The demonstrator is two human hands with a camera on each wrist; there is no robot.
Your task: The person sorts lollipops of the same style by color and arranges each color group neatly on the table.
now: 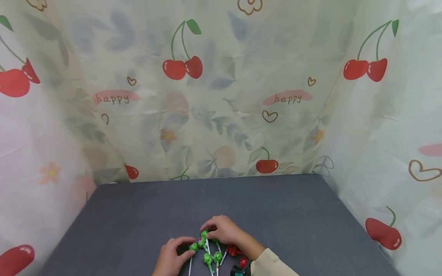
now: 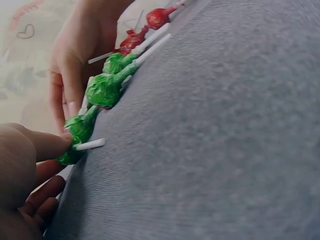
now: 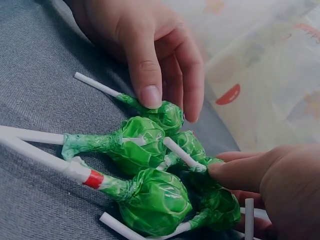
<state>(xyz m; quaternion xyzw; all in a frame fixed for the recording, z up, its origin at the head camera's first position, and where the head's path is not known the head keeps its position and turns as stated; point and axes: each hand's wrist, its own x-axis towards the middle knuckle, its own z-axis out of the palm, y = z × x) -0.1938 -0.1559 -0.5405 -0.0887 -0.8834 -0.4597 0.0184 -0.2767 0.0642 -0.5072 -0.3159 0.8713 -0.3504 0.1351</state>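
Note:
My left hand (image 1: 172, 255) pinches a green-wrapped lollipop (image 3: 167, 116) by its head, thumb on the near side, its white stick pointing toward me. Just to the right, my right hand (image 1: 224, 230) has thumb and fingers around another green lollipop (image 1: 204, 234) at the top of the bunch. Between the hands lies a further green lollipop (image 1: 202, 242). Closer to me, two more green lollipops, one on the left (image 1: 208, 258) and one on the right (image 1: 217, 257), lie side by side with sticks toward me. Part of another green one (image 1: 216, 242) shows under the right hand.
Beneath the right forearm lie a red-wrapped lollipop (image 1: 233, 251) and a second red one (image 1: 243, 262). A dark wrist device (image 1: 240, 270) sits by the right sleeve (image 1: 272, 264). Everything lies on a dark grey table (image 1: 138, 214), with a cherry-patterned curtain (image 1: 214, 115) around its back and sides.

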